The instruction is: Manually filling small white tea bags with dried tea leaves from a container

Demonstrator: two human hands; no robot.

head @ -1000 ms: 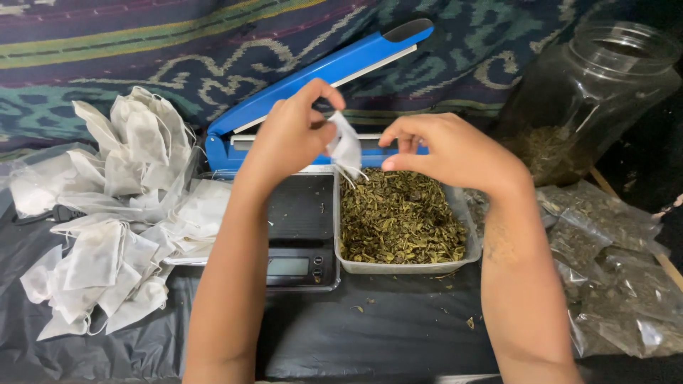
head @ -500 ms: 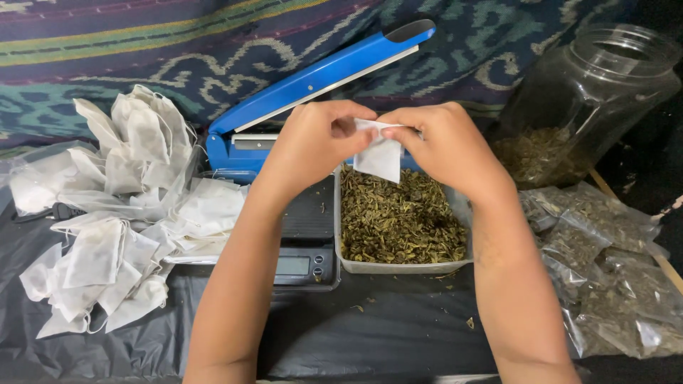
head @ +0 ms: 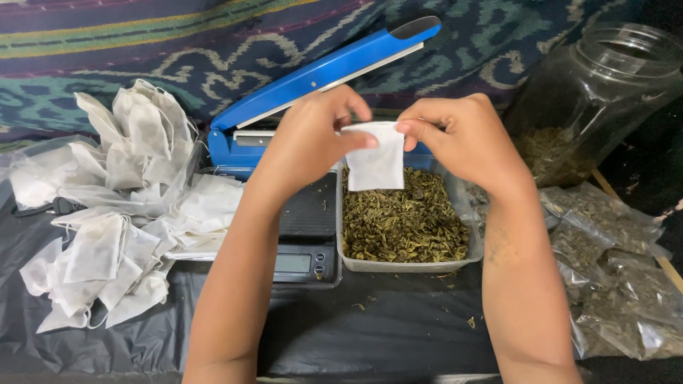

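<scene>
At the far left lies a loose heap of small white paper filter bags point(head: 121, 206), too many and too overlapped to count, spread over a black plastic sheet point(head: 370, 334). Just right of the heap stands one blue impulse heat sealer point(head: 320, 78) with its long arm raised at a slant, and in front of it sits one black digital kitchen scale point(head: 306, 242) with a small display on its front edge.

The left hand point(head: 313, 139) is closed in a pinch, thumb and fingers gripping the top left corner of one small white filter bag point(head: 375, 160). The right hand point(head: 459, 135) pinches the top right corner of the same bag. The bag hangs upright between the two hands, above the near-left part of one clear rectangular plastic tray point(head: 413, 264) filled with dried green leaves point(head: 405, 217), apart from the leaves below it.

Further right, one large clear plastic jar point(head: 605, 92) leans tilted, with some dried leaves at its bottom. Below it lie several clear plastic pouches point(head: 619, 277) of dried leaves, overlapping, at least three, exact number unclear.
</scene>
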